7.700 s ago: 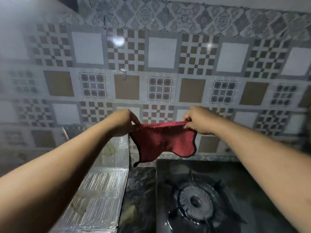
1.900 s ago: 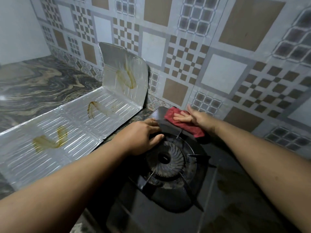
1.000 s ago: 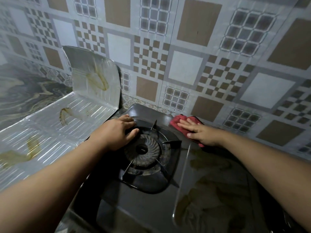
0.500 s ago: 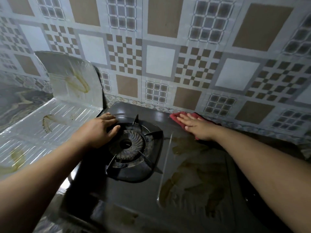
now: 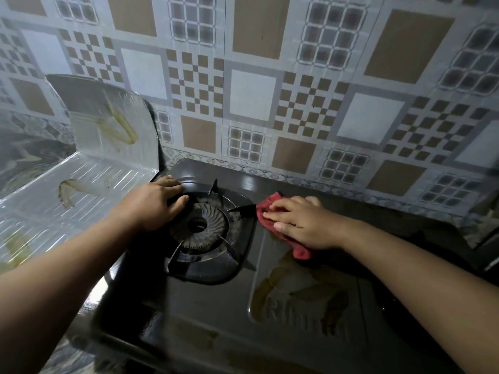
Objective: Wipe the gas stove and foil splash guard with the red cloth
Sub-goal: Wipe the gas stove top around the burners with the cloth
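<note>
Tiled wall [image 5: 253, 98]: fills the far side, patterned in brown, white and grey squares, rising directly behind the stove.
Gas stove [image 5: 216, 314]: dark body across the middle and near side, its top smeared with brownish stains on the near right panel.
Foil splash guard [image 5: 89, 179]: at the left, one panel lying flat beside the stove, another standing upright at the far end against the wall; yellowish-brown streaks on both.
Counter [image 5: 24, 157]: marbled dark surface showing at the far left, behind the foil.
Burner [image 5: 199, 225]: round, ribbed, inside a black pan support on the left part of the stove.
Left hand [image 5: 154, 203]: palm down, fingers spread flat on the far left edge of the pan support, gripping nothing.
Right hand [image 5: 302, 222]: flat and open-fingered, pressing down on the cloth.
Red cloth [image 5: 270, 209]: bunched under the right hand on the stove top, just right of the pan support, edges showing past the fingertips and below the palm.
</note>
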